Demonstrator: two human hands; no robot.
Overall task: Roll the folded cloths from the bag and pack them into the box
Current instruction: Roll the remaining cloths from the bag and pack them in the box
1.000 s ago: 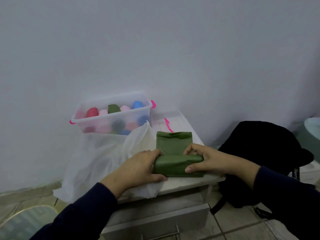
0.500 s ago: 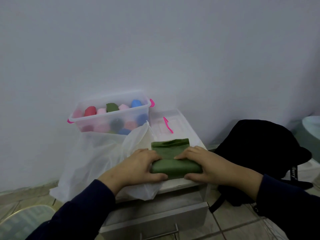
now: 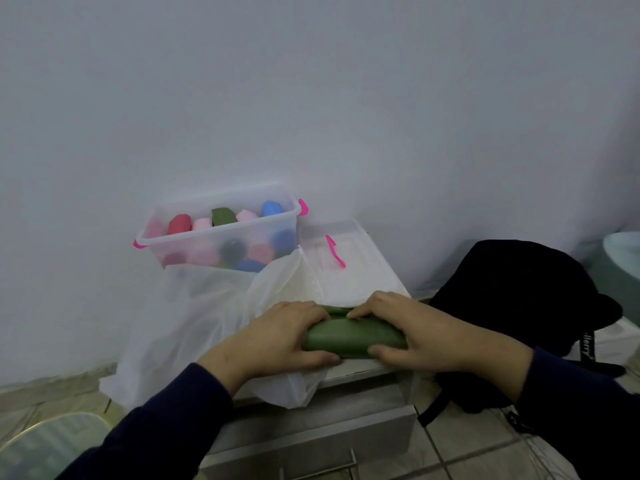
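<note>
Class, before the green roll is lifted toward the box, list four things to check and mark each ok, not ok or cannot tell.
1. Green cloth rolled to its end: ok, only a sliver of flat cloth shows.
2. Left hand and right hand grip the roll's ends: ok.
3. Box open: ok, lid lies beside it.
4. Room in the box for another roll: cannot tell.

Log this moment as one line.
step: rolling | dark green cloth: nearly rolled | left hand, right hand: both grip it
</note>
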